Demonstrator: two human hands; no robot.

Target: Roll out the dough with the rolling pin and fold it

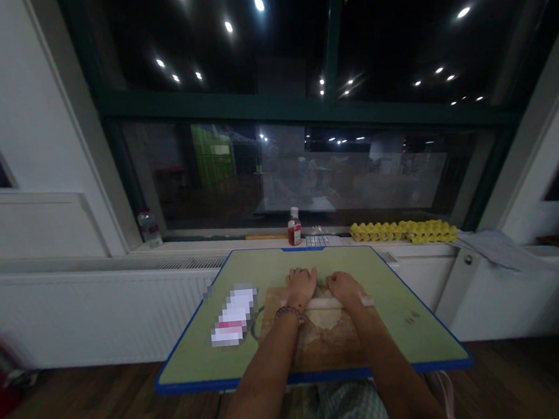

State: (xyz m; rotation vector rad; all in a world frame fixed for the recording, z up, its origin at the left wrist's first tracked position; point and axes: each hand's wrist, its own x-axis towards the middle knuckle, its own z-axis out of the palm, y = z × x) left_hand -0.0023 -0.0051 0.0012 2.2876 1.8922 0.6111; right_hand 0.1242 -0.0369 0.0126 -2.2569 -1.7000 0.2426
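Forearms (265,381), lower centre of frame. Pale sheet, seemingly dough (324,318), just above; white rod (324,303) along its far edge. Left hand (303,287): fingers spread. Right hand (344,288): curled, grip unclear. Advised: light, even pressure. Wooden board (322,356), green worktop (420,337) beneath.

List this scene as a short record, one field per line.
Table: green top, blue edge
Board: wooden, on the table
On board: rolling pin lying crosswise; pale sheet, probably dough, on its near side
Left hand: bracelet at wrist, beyond the pin
Right hand: fingers curled, beside the left
Grip: too blurred to tell
Windowsill: capped bottle, yellow egg tray
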